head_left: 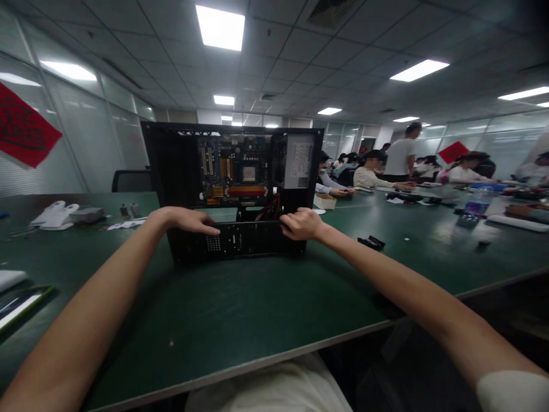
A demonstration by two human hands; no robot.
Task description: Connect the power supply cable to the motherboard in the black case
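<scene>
A black computer case (270,239) stands on the green table (231,309), its open side facing me. Inside it, a motherboard (244,171) with a bare processor sits in the middle, and a silver power supply (298,160) is at the upper right. Some cables hang below the power supply. My left hand (186,220) grips the case's near edge at the left, thumb on the front panel. Toward the right end of that same edge, my right hand (301,223) has its fingers curled over the metal.
White gloves (55,216) and a grey box (87,215) lie at the left, near a green-edged tablet (26,306). Right of the case are black parts (371,243), a small carton (325,201) and a water bottle (477,201). Several people sit farther back.
</scene>
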